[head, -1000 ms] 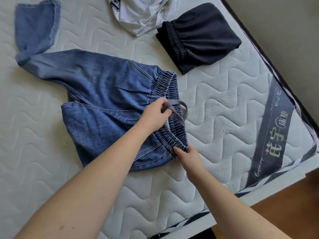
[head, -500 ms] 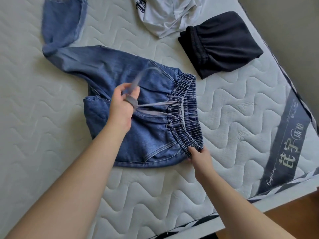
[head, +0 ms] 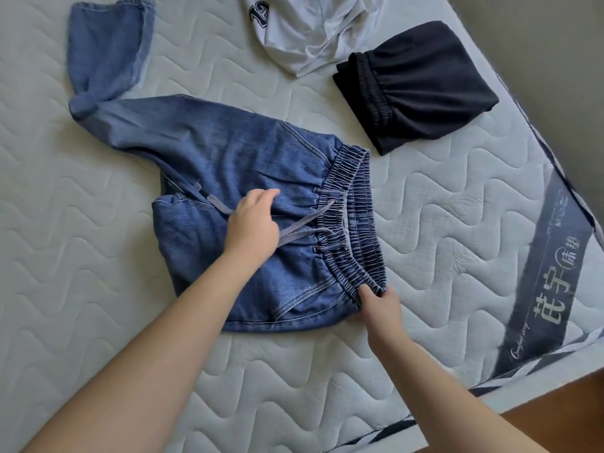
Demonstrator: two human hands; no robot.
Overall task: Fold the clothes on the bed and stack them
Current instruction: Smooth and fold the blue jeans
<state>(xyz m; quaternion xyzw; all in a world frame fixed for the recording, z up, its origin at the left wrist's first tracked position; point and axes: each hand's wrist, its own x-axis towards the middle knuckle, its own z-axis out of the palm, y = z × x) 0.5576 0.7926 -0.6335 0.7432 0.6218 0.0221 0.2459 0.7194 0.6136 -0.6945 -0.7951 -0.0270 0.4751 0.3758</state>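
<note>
So the jeans point(head: 228, 178) are lying roughly mid-bed, waistband pointing toward the mattress point(head: 425, 223) edge on the right, one leg bent up and back toward the top left. Loads of bare quilted mattress to the left and below them; to the right, the bed edge isn't far past the waistband. The folded black shorts point(head: 421, 83) sit near the far right edge, just beyond the waistband but not touching, with a white shirt point(head: 307, 34) crumpled right next to them at the top.

Left hand point(head: 253, 223) is on the front of the jeans with the grey drawstring point(head: 304, 228) running under it; can't tell if the grip actually has the string. Right hand point(head: 379, 302) pinches the near corner of the waistband.

Brown floor point(head: 562, 420) shows past the bed corner, grey wall point(head: 539, 44) up right.
</note>
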